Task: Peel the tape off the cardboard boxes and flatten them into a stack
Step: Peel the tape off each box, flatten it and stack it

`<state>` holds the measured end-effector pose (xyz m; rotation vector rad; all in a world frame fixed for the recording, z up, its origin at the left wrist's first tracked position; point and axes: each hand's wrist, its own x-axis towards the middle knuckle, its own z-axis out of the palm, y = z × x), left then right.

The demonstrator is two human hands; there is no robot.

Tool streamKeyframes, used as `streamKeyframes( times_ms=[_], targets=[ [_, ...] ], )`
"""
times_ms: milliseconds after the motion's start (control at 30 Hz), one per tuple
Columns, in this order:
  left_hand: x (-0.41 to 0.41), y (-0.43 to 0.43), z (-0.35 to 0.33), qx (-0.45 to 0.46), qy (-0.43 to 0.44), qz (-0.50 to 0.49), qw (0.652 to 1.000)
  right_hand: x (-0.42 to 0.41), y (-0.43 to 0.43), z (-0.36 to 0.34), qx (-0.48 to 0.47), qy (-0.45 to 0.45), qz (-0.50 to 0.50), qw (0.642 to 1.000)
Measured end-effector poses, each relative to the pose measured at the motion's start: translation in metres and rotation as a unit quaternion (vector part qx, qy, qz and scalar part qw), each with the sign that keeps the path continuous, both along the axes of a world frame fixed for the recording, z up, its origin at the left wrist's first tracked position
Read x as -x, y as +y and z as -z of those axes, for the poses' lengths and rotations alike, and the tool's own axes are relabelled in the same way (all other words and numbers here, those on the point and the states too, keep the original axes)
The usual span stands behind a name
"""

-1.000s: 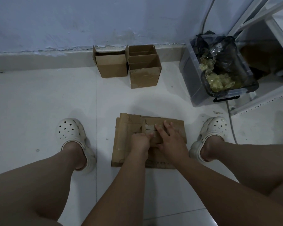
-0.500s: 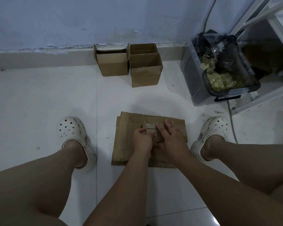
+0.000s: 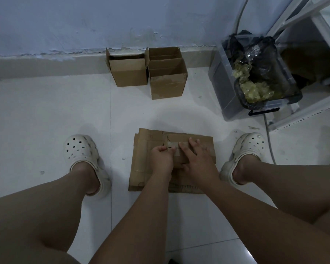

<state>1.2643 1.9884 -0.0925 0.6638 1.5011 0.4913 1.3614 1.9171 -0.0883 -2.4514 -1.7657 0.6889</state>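
White tile floor [image 3: 46, 111] | right hand [image 3: 198, 159] lay flat, steadying flattened brown cardboard stack [image 3: 141, 168] | I saw left hand [image 3: 161, 159] pinching pale tape strip [image 3: 174, 144]

hands [image 3: 181, 159] on flattened stack [image 3: 145, 164], boxes [image 3: 147, 73] behind

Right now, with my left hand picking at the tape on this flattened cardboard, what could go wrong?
The tape strip that your left hand pinches looks short, so it may tear and leave a piece stuck. Your right hand lies flat on the flattened stack beside it. Even so, a hard pull could rip the cardboard face or slide the loose sheets askew.
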Motion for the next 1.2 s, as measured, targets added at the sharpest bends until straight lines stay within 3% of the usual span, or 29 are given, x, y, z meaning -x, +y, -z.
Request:
streamKeyframes(
  times_ms=[300,567,700,833,1000,1200],
  targets=[
    [-0.001,-0.003,0.000,-0.093,0.026,0.051,0.994,0.000,0.000,0.000,-0.004,0.004,0.003,1.000],
    [0.006,-0.004,0.002,-0.112,-0.031,0.057,0.992,-0.001,-0.001,-0.001,-0.008,-0.001,0.006,1.000],
    [0.014,0.003,0.000,-0.073,-0.079,0.088,0.990,-0.001,-0.003,0.000,-0.008,0.001,0.006,1.000],
    [0.020,0.009,0.001,-0.099,-0.098,0.133,0.981,-0.003,-0.005,-0.001,-0.015,0.007,0.016,1.000],
    [0.019,0.016,0.003,-0.149,-0.043,0.227,0.961,-0.009,-0.009,-0.002,-0.019,0.017,0.021,0.999],
    [0.012,0.018,0.000,-0.202,-0.025,0.267,0.942,-0.019,-0.016,-0.004,-0.030,0.041,0.031,0.998]
  ],
)
